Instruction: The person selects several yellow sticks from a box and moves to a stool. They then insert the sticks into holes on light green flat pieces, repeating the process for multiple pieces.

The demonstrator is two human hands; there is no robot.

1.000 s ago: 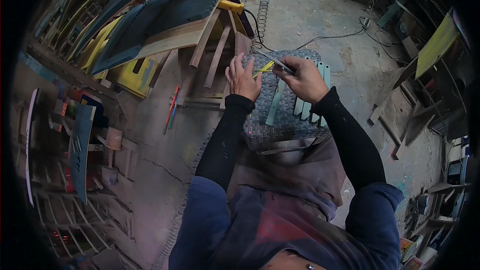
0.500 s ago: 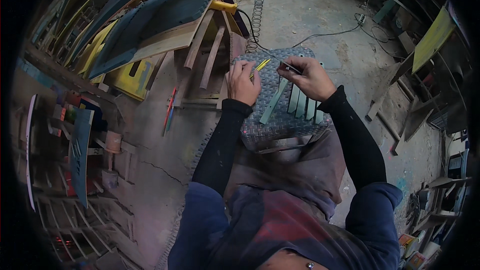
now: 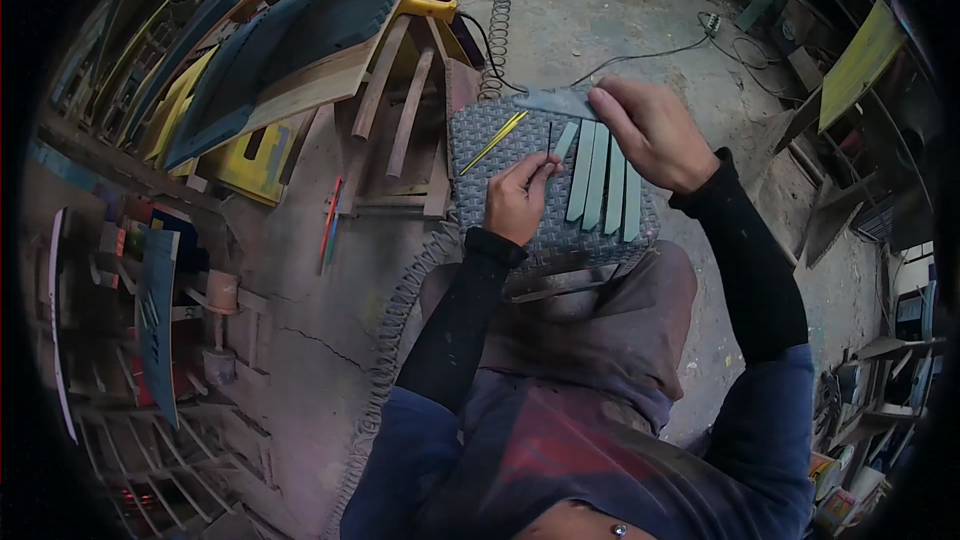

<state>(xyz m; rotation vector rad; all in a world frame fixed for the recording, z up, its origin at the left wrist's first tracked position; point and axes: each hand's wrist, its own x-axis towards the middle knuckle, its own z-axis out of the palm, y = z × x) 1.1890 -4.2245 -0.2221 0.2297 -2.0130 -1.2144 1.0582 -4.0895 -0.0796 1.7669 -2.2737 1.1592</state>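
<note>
The woven grey stool top [image 3: 475, 125] lies in front of my lap. My left hand [image 3: 517, 202] is closed in a pinch at the lower end of a pale green strip [image 3: 566, 138], whose near part my fingers hide. A thin dark stick [image 3: 549, 135] rises beside those fingertips. My right hand [image 3: 655, 135] is raised over the stool's far right, its fingers closed on a flat grey blade-like piece [image 3: 550, 102], blurred, pointing left. Several more pale green strips [image 3: 594, 185] lie side by side below it. Thin yellow sticks [image 3: 492, 144] rest at the stool's far left.
Wooden frames and blue-grey boards [image 3: 310, 25] lean at the upper left, with a yellow-handled tool [image 3: 428, 7] on their edge. A coiled hose [image 3: 410, 290] runs left of the stool. Dark cables [image 3: 650, 56] cross the floor. A yellow board [image 3: 858, 65] leans at the right.
My left hand has left the yellow sticks and moved right and nearer to the green strip. My right hand has moved right and swung the grey piece across; the head view has shifted slightly.
</note>
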